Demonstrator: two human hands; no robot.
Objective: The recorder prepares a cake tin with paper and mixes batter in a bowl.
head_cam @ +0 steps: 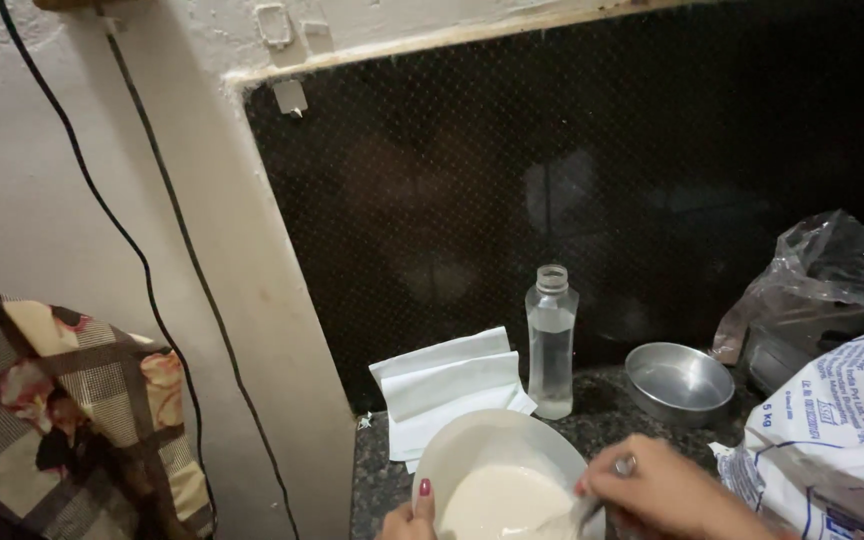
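Now I am gripping one round white bowl (472, 440) of smooth pale batter (507, 500) with my left hand (407, 518), while my right hand (667, 495) fingers are clenching one metal spoon (577, 515).

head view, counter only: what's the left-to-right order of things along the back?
Folded white cloth → clear bottle → steel bowl → clear plastic bag. The white bowl and both hands sit nearer, so they are left out.

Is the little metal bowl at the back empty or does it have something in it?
Empty. The small metal bowl sits upright on the counter, and only its bare shiny bottom shows inside.
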